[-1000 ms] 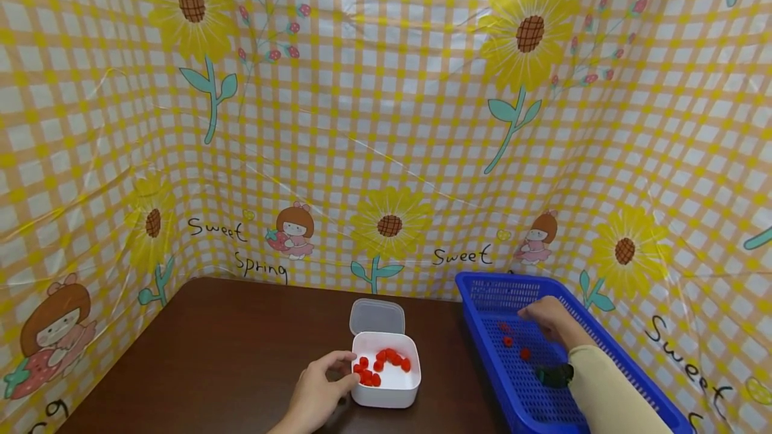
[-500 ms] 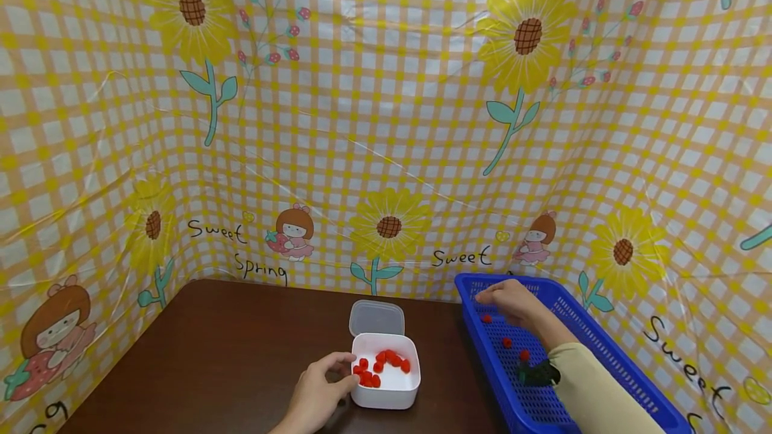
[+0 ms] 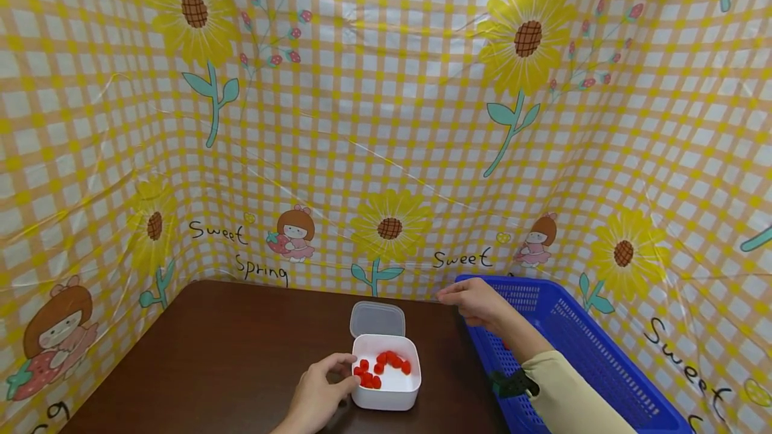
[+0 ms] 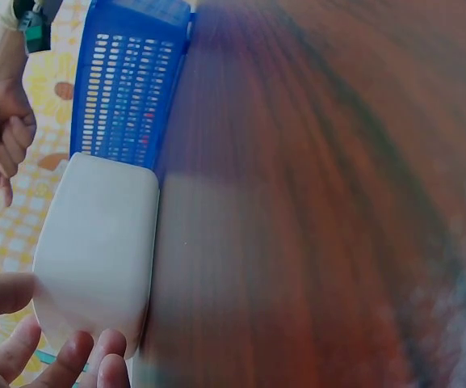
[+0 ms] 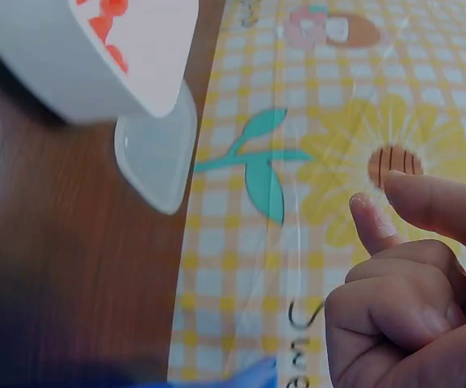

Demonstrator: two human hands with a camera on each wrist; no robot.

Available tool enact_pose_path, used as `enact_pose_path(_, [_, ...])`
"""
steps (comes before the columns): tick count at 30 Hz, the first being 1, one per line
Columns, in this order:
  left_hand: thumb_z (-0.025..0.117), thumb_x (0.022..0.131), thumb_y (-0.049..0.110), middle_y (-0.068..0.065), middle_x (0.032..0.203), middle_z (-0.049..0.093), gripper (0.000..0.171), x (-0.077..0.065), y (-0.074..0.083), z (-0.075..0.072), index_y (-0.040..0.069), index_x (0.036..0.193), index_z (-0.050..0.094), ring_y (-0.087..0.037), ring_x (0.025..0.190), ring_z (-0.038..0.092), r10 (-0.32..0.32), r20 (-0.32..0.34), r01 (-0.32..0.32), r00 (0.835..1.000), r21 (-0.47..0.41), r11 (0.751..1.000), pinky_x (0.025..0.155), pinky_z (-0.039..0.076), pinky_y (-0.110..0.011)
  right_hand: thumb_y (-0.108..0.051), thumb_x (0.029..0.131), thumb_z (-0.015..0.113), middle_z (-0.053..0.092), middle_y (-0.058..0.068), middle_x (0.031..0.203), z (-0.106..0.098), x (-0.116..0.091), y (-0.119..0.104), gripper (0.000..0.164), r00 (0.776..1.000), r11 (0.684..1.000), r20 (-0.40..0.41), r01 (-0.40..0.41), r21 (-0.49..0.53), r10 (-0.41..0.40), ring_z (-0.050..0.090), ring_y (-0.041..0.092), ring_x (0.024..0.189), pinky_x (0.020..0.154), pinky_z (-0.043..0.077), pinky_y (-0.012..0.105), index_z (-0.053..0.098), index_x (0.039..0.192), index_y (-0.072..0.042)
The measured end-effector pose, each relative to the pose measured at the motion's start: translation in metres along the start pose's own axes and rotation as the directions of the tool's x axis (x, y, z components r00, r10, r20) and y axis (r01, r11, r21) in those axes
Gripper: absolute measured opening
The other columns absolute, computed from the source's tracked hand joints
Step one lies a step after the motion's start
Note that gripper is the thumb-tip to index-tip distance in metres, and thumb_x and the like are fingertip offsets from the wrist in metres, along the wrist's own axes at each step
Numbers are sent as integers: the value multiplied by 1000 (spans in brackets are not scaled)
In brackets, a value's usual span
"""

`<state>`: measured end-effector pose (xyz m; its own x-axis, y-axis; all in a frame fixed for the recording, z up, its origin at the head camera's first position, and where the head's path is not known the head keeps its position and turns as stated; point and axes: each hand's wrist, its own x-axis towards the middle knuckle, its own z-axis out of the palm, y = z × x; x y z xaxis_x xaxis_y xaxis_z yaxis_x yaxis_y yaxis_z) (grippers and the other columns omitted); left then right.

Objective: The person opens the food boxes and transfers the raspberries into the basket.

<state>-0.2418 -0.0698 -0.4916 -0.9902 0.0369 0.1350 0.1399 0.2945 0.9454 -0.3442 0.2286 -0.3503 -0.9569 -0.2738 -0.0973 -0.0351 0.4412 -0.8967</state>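
Observation:
A square white box [image 3: 393, 396] stands on the table with its top uncovered. Small raspberry-like red pieces [image 3: 392, 358] lie inside, in two loose groups. At the box's left side my left hand [image 3: 321, 387] holds it, thumb and fingertips at the wall; the left wrist view shows the bent fingers [image 4: 73, 356] at its end. My right hand [image 3: 479, 303] hovers over the left rim of the blue basket [image 3: 579, 333]. In the right wrist view its fingers [image 5: 394, 299] are curled, with a gap between thumb and forefinger and nothing seen there.
A translucent lid [image 3: 378, 319] lies right behind the box. The blue basket fills the table's right side, partly covered by my right forearm; a red piece [image 3: 505, 345] shows in it. A checked sunflower cloth [image 3: 338, 153] walls the brown table [image 3: 241, 347] behind and at the sides.
My right hand has moved left from inside the basket to over its left rim. The left hand and the box have stayed in place.

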Motion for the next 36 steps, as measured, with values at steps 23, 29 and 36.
enact_pose_path(23, [77, 87, 18, -2, 90, 66, 34, -1, 2, 0, 11, 119, 70, -19, 65, 64, -14, -1, 14, 1000, 4, 1000, 58, 51, -33, -10, 93, 66, 30, -8, 53, 66, 1, 6, 26, 994, 996, 113, -4, 86, -5, 20, 6, 44, 42, 21, 19, 69, 113, 7])
enact_pose_path(29, [77, 87, 19, -2, 90, 66, 34, 0, 1, 1, 10, 120, 69, -20, 65, 64, -27, 10, 27, 1000, -4, 1000, 59, 52, -34, -11, 92, 67, 31, -6, 54, 81, 1, 9, 28, 990, 996, 139, -16, 86, 4, 22, 7, 44, 43, 22, 20, 69, 113, 7])
enact_pose_path(36, [76, 87, 19, -3, 90, 66, 35, 0, 0, 0, 10, 120, 69, -21, 65, 64, -19, 14, 19, 1000, -10, 1000, 58, 51, -33, -12, 91, 70, 31, -6, 53, 96, 1, 14, 32, 985, 996, 170, -30, 89, 15, 22, 8, 45, 43, 22, 20, 68, 115, 9])
